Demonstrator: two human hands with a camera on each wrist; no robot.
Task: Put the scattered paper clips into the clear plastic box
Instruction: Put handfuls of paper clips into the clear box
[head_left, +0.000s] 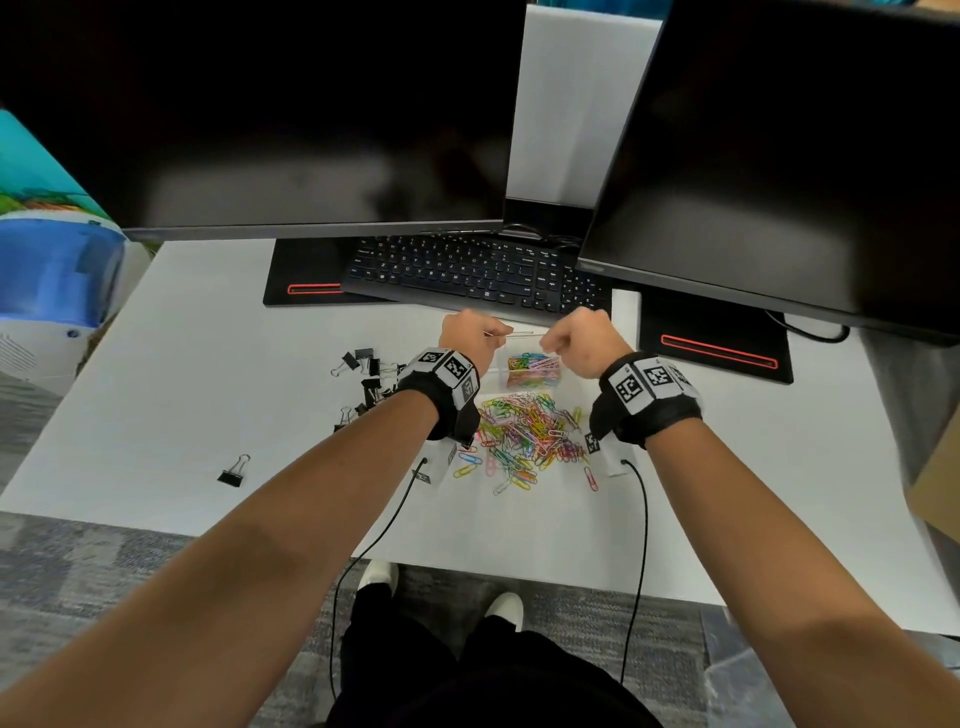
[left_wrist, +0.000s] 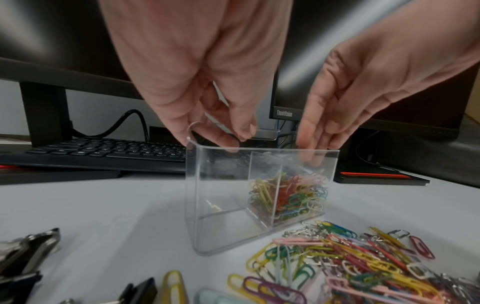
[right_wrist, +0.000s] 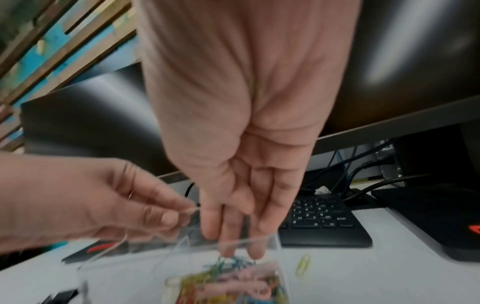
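Over a white desk (head_left: 208, 364), the left hand (left_wrist: 197, 86) pinches a thin wire piece above the clear plastic box (left_wrist: 249, 197), while the right hand (left_wrist: 363, 90) dips loose, straight fingers into the half-filled right compartment. Most paper clips (head_left: 524, 431) lie heaped just in front. Light, slick and prone to tangling, they likely suit pinching in small bunches. Blur hides what, if anything, the right fingertips carry.

Binder clips (head_left: 366, 376) left of box (left_wrist: 259, 195); keyboard (head_left: 467, 273) just behind.
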